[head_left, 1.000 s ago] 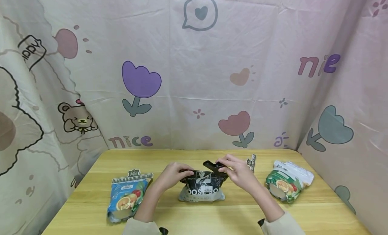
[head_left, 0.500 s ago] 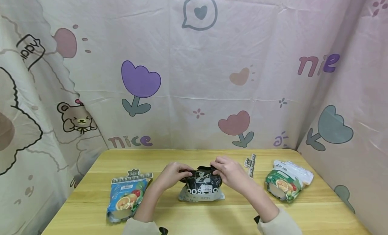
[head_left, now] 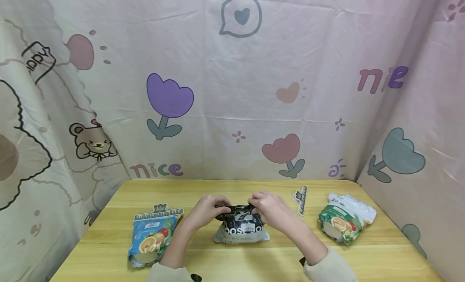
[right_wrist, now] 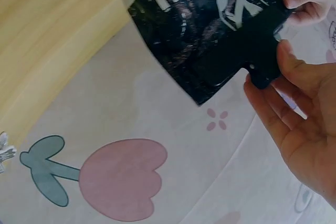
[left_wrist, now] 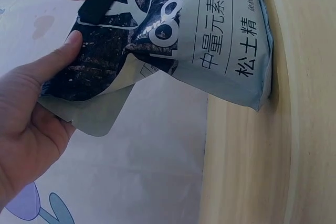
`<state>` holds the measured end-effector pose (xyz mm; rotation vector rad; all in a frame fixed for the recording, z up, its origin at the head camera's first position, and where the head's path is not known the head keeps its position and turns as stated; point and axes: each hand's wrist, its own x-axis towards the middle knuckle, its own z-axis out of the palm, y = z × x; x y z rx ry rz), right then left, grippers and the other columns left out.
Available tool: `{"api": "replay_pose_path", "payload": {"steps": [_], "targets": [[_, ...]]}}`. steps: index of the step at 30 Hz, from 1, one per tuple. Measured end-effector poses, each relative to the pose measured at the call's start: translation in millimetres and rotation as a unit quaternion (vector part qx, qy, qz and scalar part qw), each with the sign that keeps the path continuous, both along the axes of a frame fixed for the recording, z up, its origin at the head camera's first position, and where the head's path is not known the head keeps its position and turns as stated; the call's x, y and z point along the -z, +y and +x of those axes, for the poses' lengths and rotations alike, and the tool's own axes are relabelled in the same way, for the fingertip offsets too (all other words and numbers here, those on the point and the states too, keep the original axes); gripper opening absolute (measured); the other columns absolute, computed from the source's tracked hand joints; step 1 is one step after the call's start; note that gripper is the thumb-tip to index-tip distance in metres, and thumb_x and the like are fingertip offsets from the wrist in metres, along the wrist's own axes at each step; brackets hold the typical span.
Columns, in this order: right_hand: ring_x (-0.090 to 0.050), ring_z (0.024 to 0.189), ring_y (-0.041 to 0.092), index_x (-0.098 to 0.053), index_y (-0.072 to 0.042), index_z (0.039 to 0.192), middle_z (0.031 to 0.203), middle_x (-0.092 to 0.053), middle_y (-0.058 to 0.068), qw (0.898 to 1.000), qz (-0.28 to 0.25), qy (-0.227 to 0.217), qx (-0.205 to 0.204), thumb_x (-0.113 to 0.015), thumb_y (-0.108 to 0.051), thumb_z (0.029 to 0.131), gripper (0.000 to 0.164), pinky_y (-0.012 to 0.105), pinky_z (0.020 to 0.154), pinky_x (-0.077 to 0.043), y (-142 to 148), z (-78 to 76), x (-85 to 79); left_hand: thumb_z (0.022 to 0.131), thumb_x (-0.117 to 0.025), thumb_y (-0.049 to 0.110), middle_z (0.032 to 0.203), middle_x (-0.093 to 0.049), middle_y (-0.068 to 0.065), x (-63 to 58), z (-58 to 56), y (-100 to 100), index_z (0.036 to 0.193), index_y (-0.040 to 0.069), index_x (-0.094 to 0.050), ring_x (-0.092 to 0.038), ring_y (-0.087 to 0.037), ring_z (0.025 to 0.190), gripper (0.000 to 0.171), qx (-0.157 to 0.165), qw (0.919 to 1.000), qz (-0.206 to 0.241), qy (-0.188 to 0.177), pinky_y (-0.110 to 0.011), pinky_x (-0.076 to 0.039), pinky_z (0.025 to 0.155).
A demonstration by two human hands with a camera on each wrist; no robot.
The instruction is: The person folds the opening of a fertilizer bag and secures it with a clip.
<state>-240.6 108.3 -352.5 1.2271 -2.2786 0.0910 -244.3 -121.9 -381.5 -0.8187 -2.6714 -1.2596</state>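
A black and grey bag (head_left: 241,232) stands upright in the middle of the wooden table. My left hand (head_left: 208,209) pinches its top edge at the left corner, thumb in front and fingers behind, as the left wrist view shows. My right hand (head_left: 270,209) holds a black bag clip (right_wrist: 236,51) by its handle between thumb and fingers. That clip lies across the bag's folded top, over the white leaf print. In the head view my right fingers mostly hide it.
To the left lies a blue fruit-print bag (head_left: 149,237) with a patterned clip (head_left: 158,213) along its top. A similar loose clip (head_left: 301,201) rests at the back right, beside a green fruit-print bag (head_left: 341,223). A printed cloth (head_left: 225,92) hangs behind the table.
My right hand has moved left and slightly down, bringing the black clip from a tilt above the bag onto its top edge. The left hand keeps its grip in place.
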Motion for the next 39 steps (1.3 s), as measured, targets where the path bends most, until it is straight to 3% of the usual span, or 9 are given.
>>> {"api": "replay_pose_path", "payload": {"steps": [7,12,17,20,23,27,31,36,39], "targets": [[-0.050,0.070,0.012,-0.069,-0.005,0.092,0.079,-0.055,-0.002,1.000,0.012,-0.019,0.010,-0.076,-0.010,0.073,0.021,0.017,0.057,-0.046,-4.1,0.0,-1.2,0.086,-0.065,0.010,0.086,-0.067,0.001,0.3,1.2,0.3,0.090,0.008,-0.069,-0.062,-0.013,0.079,0.006,-0.010,1.0000,0.000,-0.001,-0.024,-0.050,0.066],[-0.054,0.084,0.016,-0.065,-0.003,0.107,0.092,-0.058,0.002,0.993,-0.042,-0.112,0.025,-0.073,-0.012,0.077,0.032,0.027,0.071,-0.050,1.4,-1.9,3.9,0.085,-0.065,0.011,0.087,-0.067,0.000,1.7,0.7,1.8,0.091,0.007,-0.069,-0.062,-0.013,0.079,0.008,-0.019,0.9997,0.014,-0.007,-0.022,-0.050,0.065],[-0.053,0.103,0.024,-0.058,-0.004,0.119,0.109,-0.058,0.005,0.959,-0.123,-0.247,0.068,-0.074,-0.016,0.077,0.046,0.042,0.089,-0.044,17.1,-8.0,16.7,0.085,-0.067,0.013,0.087,-0.067,0.000,3.2,1.6,3.1,0.091,0.008,-0.070,-0.062,-0.013,0.080,0.008,-0.026,0.9993,0.027,-0.003,-0.022,-0.050,0.065],[-0.053,0.104,0.028,-0.059,-0.004,0.116,0.109,-0.058,0.006,0.933,-0.162,-0.311,0.083,-0.073,-0.013,0.077,0.042,0.046,0.088,-0.043,28.5,-12.7,26.3,0.085,-0.067,0.015,0.088,-0.067,0.000,4.2,2.6,3.5,0.091,0.009,-0.070,-0.062,-0.014,0.081,0.009,-0.038,0.9989,0.029,-0.006,-0.024,-0.050,0.067],[-0.056,0.098,0.027,-0.061,-0.003,0.111,0.106,-0.060,0.008,0.911,-0.194,-0.357,0.071,-0.070,-0.007,0.080,0.033,0.039,0.082,-0.048,36.4,-16.9,33.9,0.084,-0.067,0.018,0.089,-0.067,0.001,4.5,4.2,3.3,0.091,0.010,-0.071,-0.061,-0.014,0.081,0.010,-0.057,0.9975,0.036,-0.018,-0.026,-0.050,0.067],[-0.059,0.090,0.025,-0.064,-0.004,0.108,0.102,-0.062,0.010,0.894,-0.227,-0.383,0.058,-0.064,-0.001,0.083,0.025,0.025,0.069,-0.051,40.4,-21.2,39.8,0.084,-0.068,0.021,0.092,-0.067,0.001,5.7,5.1,1.8,0.092,0.013,-0.071,-0.061,-0.015,0.085,0.012,-0.072,0.9962,0.044,-0.024,-0.030,-0.050,0.072],[-0.061,0.085,0.024,-0.065,-0.006,0.105,0.101,-0.064,0.009,0.891,-0.242,-0.379,0.065,-0.063,0.002,0.083,0.023,0.022,0.065,-0.050,40.7,-23.3,42.9,0.083,-0.069,0.020,0.095,-0.067,0.002,9.5,5.8,0.2,0.094,0.014,-0.071,-0.060,-0.020,0.092,0.013,-0.084,0.9944,0.061,-0.021,-0.037,-0.049,0.079],[-0.061,0.084,0.024,-0.066,-0.008,0.103,0.098,-0.065,0.008,0.885,-0.262,-0.378,0.068,-0.063,0.004,0.082,0.025,0.024,0.064,-0.050,39.5,-25.3,46.5,0.079,-0.073,0.019,0.114,-0.061,-0.007,19.3,7.3,1.7,0.116,0.009,-0.061,-0.052,-0.030,0.108,0.039,-0.161,0.9791,0.120,-0.032,-0.049,-0.041,0.090],[-0.060,0.084,0.024,-0.067,-0.009,0.102,0.098,-0.065,0.007,0.883,-0.274,-0.376,0.069,-0.063,0.005,0.081,0.025,0.025,0.065,-0.050,38.7,-26.2,48.4,0.079,-0.074,0.021,0.129,-0.048,-0.019,25.3,8.7,4.1,0.133,0.001,-0.041,-0.041,-0.039,0.118,0.066,-0.192,0.9616,0.178,-0.082,-0.055,-0.035,0.094]]}}
